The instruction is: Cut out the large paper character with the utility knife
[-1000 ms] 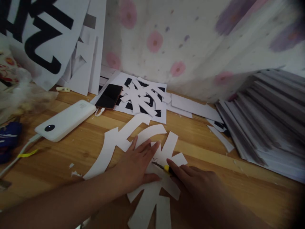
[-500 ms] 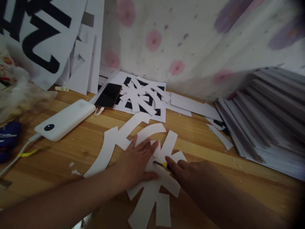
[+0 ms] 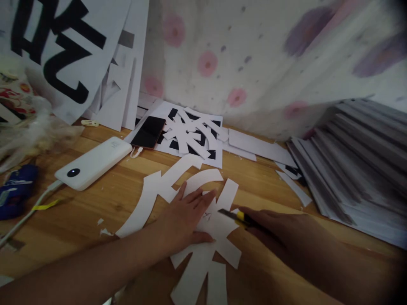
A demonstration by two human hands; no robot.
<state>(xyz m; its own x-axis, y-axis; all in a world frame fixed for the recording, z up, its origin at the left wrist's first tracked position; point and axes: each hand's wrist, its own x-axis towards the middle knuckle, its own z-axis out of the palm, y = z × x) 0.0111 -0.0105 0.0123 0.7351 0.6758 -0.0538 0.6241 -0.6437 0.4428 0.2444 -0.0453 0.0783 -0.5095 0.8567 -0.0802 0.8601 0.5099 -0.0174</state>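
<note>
A white cut-out (image 3: 224,226) with several radiating arms lies flat on the wooden table, small dark lines marked near its middle. My left hand (image 3: 187,216) rests on it, fingers spread, palm down. In my right hand (image 3: 270,231) is a yellow and black utility knife (image 3: 241,217). Its blade is extended and points left, at the right side of the marked lines; whether the tip touches the cut-out I cannot tell. Beyond my left fingers lie a curved white strip (image 3: 203,178) and a branching white piece (image 3: 148,197).
Behind are a printed sheet (image 3: 218,144) bearing cut pieces, a black phone (image 3: 149,132) and a white power bank (image 3: 95,163) with a cable. A blue object (image 3: 19,190) sits at left. Stacked boards (image 3: 343,165) stand at right, and a patterned curtain (image 3: 260,76) hangs behind.
My right hand has drawn the knife to the right, away from the marked middle of the cut-out. My left hand stays spread on it. The whole view has shifted slightly.
</note>
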